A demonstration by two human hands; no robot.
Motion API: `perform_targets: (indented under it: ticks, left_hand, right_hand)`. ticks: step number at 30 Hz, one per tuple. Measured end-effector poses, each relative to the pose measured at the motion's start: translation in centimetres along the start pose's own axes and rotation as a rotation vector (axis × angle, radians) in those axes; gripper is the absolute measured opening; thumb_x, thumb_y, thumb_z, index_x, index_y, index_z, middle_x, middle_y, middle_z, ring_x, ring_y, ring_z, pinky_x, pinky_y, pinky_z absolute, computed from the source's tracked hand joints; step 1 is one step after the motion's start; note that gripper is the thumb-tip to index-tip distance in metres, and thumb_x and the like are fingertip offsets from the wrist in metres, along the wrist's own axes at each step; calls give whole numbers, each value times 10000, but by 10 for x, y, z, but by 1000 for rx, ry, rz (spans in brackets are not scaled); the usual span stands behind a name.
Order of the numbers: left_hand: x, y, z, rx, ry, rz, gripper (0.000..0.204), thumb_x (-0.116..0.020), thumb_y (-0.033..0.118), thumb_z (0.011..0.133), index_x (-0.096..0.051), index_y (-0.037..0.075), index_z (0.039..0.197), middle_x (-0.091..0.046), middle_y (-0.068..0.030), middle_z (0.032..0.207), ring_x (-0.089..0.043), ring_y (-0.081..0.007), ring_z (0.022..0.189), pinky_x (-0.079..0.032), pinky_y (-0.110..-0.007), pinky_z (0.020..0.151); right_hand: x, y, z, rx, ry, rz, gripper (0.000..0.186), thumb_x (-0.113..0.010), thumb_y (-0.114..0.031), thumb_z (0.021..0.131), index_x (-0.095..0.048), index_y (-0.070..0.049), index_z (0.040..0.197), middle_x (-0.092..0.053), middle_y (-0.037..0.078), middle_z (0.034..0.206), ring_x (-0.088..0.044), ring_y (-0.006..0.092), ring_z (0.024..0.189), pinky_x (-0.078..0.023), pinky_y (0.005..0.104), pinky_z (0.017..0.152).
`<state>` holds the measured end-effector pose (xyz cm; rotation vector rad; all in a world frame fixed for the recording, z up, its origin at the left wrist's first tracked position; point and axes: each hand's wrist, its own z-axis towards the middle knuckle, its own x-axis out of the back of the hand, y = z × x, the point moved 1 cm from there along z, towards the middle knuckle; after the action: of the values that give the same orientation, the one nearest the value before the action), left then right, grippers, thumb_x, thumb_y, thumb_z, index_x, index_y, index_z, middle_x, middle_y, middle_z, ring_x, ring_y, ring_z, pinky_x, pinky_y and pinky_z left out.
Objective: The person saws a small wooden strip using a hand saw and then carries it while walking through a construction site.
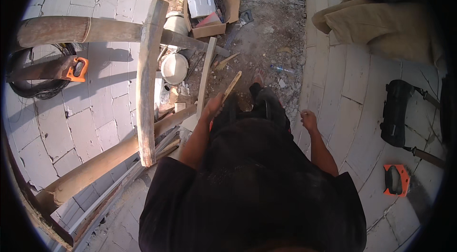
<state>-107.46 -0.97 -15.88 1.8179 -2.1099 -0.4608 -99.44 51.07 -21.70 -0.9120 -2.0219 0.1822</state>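
Note:
My left hand (213, 106) is closed round a short yellowish wooden stick (232, 85), which points up and away from me. Just left of that hand, a pale wooden batten (206, 69) leans at a steep slant. On the other side of my body, my right hand (308, 119) hangs low with its fingers curled in. Whether anything small is inside them cannot be made out. Beyond the stick, a foot in a sandal (258, 79) stands on the rubble ground.
Log poles (114, 157) and a thick plank (146, 85) form a rough frame at left. An orange-handled handsaw (78, 69) lies there beside coiled wire. Ahead are a cardboard box (231, 4) and a bucket (174, 69). Another saw (397, 180) and a black bag (397, 113) lie right.

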Motion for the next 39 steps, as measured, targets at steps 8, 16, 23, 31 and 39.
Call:
perform_targets:
  ticks: [8, 16, 23, 31, 39]
  left_hand:
    - [-17, 74, -35, 99, 169, -285, 495, -481, 531, 892, -565, 93, 678, -501, -21, 559, -438, -148, 415, -328, -318, 400]
    - [-22, 75, -14, 209, 312, -195, 559, -500, 539, 888, -538, 63, 597, -487, -41, 535, -447, -144, 436, -322, -331, 412]
    - [-53, 93, 17, 277, 427, 165, 568, -423, 514, 917, -712, 25, 930, -673, -286, 923, -634, -463, 955, -474, -529, 836]
    - [-89, 158, 66, 558, 481, 248, 502, -466, 501, 913, -682, 53, 984, -680, -270, 892, -653, -467, 890, -493, -566, 806]
    - [-108, 157, 75, 564, 732, 102, 378, -567, 417, 891, -622, 49, 828, -641, -240, 702, -633, -473, 707, -480, -562, 635]
  right_hand:
    - [108, -198, 204, 21, -96, 41, 289, -586, -248, 936, -669, -17, 1089, -676, 71, 852, -642, 150, 680, -511, 308, 546]
    - [11, -378, 263, 185, -352, 104, 294, -630, -249, 920, -684, -9, 1080, -675, 62, 795, -634, 136, 632, -511, 294, 557]
    - [-90, -456, 385, 256, -349, -31, 322, -637, -318, 887, -716, -41, 1034, -696, 152, 872, -662, 289, 796, -507, 397, 729]
    - [-226, -565, 517, 314, -394, -222, 481, -562, -471, 897, -704, -37, 1048, -675, 235, 1097, -619, 428, 1077, -490, 497, 917]
    - [-332, -556, 614, 220, -458, -431, 580, -575, -540, 867, -706, -28, 1106, -689, 220, 1118, -641, 388, 1100, -513, 476, 926]
